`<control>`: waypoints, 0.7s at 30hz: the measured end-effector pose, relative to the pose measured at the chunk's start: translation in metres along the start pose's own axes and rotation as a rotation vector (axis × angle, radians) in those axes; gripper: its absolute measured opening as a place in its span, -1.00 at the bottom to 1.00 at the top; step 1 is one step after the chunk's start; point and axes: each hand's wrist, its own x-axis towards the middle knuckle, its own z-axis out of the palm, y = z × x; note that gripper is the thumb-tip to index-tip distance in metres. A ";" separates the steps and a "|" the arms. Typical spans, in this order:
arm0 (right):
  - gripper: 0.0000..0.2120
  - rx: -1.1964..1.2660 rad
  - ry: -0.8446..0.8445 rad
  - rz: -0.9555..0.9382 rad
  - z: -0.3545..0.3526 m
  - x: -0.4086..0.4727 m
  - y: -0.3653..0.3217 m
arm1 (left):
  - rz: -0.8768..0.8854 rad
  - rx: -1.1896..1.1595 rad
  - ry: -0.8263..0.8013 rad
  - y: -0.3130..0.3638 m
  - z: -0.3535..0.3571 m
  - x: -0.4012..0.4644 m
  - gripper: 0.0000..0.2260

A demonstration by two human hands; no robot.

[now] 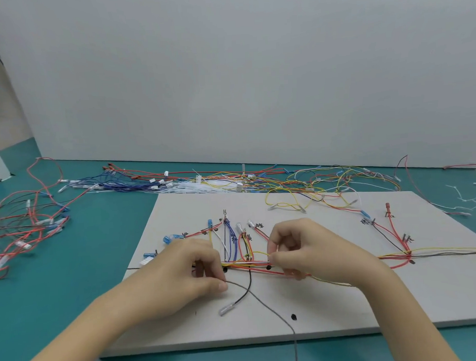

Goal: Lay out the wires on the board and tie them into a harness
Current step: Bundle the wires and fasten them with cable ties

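The board (332,299) lies on the tabletop (98,254). Laid-out wires (251,264) cross the board's middle; loose wire piles lie behind the board (231,180) and to its left (23,225).

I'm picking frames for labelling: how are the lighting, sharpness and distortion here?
Head view: lighting is even and soft, with no glare on the board; wide-angle distortion bends the board's edges; the handwritten labels are too soft to read; both hands, left and right, pinching wires, look slightly blurred.
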 end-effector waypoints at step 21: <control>-0.88 0.262 -0.239 -0.026 0.010 -0.002 -0.006 | 0.075 -0.073 0.219 0.010 0.014 0.013 -0.84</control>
